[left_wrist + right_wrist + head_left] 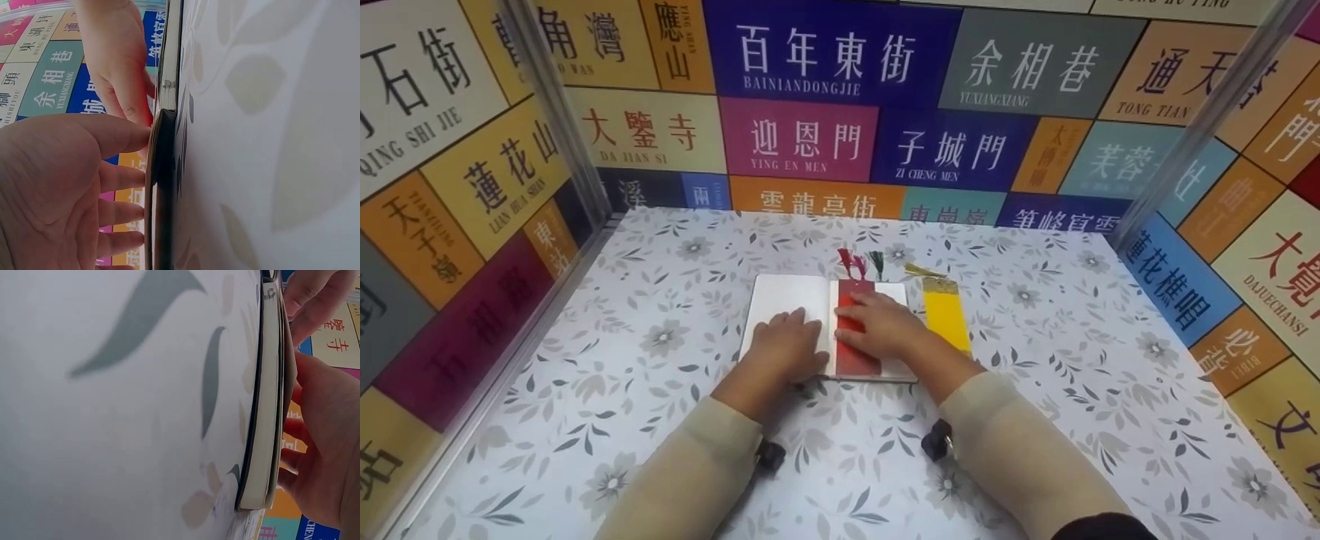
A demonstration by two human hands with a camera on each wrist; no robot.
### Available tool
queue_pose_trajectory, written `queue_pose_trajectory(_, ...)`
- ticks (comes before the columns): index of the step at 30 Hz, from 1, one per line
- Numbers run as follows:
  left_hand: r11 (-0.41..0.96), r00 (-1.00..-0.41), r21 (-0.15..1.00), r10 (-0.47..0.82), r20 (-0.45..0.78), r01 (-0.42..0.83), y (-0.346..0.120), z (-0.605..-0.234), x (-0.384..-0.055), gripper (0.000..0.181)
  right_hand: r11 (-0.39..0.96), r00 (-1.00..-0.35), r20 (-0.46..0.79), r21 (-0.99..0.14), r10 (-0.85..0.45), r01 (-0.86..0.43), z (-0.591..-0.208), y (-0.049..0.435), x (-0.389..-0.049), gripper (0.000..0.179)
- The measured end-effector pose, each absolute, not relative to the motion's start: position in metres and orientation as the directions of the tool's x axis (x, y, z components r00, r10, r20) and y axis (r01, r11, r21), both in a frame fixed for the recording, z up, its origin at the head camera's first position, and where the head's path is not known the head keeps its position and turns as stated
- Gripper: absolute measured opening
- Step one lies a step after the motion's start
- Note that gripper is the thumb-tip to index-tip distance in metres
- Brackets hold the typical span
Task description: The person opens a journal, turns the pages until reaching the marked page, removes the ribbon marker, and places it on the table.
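Observation:
A notebook (789, 291) lies open on the table, its visible pages blank. My left hand (789, 343) rests on the left page with its fingers spread. On the right page lies a red bookmark (858, 363), and my right hand (883, 327) presses it from above with fairly straight fingers. Red, pink and dark green tassels (855, 262) stick out past the notebook's top edge. In the left wrist view the fingertips of the left hand (62, 174) touch the page. The right wrist view has the right hand (326, 439) over the thick page block (264, 410).
Just right of the notebook lies a yellow bookmark (945, 315) with a yellow tassel (922, 271), partly hidden by the right wrist. The table (622, 360) has a white floral cover. Panels of coloured street-name signs (832, 60) stand at the back and both sides.

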State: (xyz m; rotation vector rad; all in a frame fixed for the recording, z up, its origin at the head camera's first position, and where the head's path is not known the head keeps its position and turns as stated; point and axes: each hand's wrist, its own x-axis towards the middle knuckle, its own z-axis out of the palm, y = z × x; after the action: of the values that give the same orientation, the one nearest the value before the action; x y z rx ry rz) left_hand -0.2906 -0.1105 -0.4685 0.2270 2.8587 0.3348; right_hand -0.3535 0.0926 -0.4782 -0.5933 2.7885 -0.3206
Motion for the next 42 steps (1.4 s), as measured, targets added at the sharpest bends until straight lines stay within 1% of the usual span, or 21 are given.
queue_pose_trajectory(7, 0.961, -0.955, 0.241, 0.190, -0.228, 0.134, -0.111, -0.469, -0.290, 0.066, 0.900, -0.901, -0.212, -0.312, -0.378, -0.304, -0.476, 0.101, -0.353, 0.059)
queue_pose_trajectory(12, 0.963, -0.955, 0.236, 0.185, -0.233, 0.130, -0.110, -0.469, -0.290, 0.065, 0.905, -0.924, -0.187, -0.336, -0.335, -0.260, -0.477, 0.109, -0.353, 0.056)
queue_pose_trajectory(16, 0.964, -0.951, 0.236, 0.183, -0.247, 0.124, -0.110, -0.468, -0.289, 0.065, 0.914, -0.943, -0.184, -0.354, -0.277, -0.199, -0.479, 0.115, -0.354, 0.053)
queue_pose_trajectory(19, 0.964, -0.947, 0.233, 0.187, -0.259, 0.127, -0.110, -0.468, -0.289, 0.065, 0.914, -0.954, -0.199, -0.381, -0.226, -0.137, -0.479, 0.119, -0.354, 0.054)
queue_pose_trajectory(22, 0.963, -0.945, 0.238, 0.193, -0.266, 0.129, -0.110, -0.469, -0.289, 0.065, 0.905, -0.964, -0.210, -0.420, -0.164, -0.063, -0.478, 0.123, -0.354, 0.062)
queue_pose_trajectory(26, 0.957, -0.941, 0.263, 0.197, -0.276, 0.123, -0.111, -0.470, -0.290, 0.065, 0.870, -0.969, -0.236, -0.490, -0.068, 0.059, -0.474, 0.128, -0.354, 0.081)
queue_pose_trajectory(30, 0.950, -0.933, 0.283, 0.214, -0.290, 0.130, -0.114, -0.468, -0.291, 0.065, 0.811, -0.951, -0.308, -0.553, 0.015, 0.192, -0.471, 0.133, -0.356, 0.099)
queue_pose_trajectory(33, 0.945, -0.925, 0.295, 0.232, -0.301, 0.141, -0.117, -0.464, -0.290, 0.066, 0.773, -0.938, -0.341, -0.580, 0.054, 0.255, -0.471, 0.137, -0.360, 0.104)
queue_pose_trajectory(36, 0.939, -0.922, 0.317, 0.237, -0.308, 0.136, -0.118, -0.461, -0.288, 0.067, 0.736, -0.936, -0.344, -0.613, 0.080, 0.288, -0.471, 0.141, -0.363, 0.096)
queue_pose_trajectory(39, 0.934, -0.926, 0.340, 0.219, -0.309, 0.108, -0.118, -0.458, -0.286, 0.067, 0.706, -0.948, -0.304, -0.651, 0.091, 0.277, -0.471, 0.146, -0.366, 0.079)
queue_pose_trajectory(42, 0.933, -0.931, 0.350, 0.198, -0.306, 0.083, -0.118, -0.458, -0.285, 0.067, 0.658, -0.949, -0.295, -0.694, 0.110, 0.292, -0.471, 0.150, -0.369, 0.060)
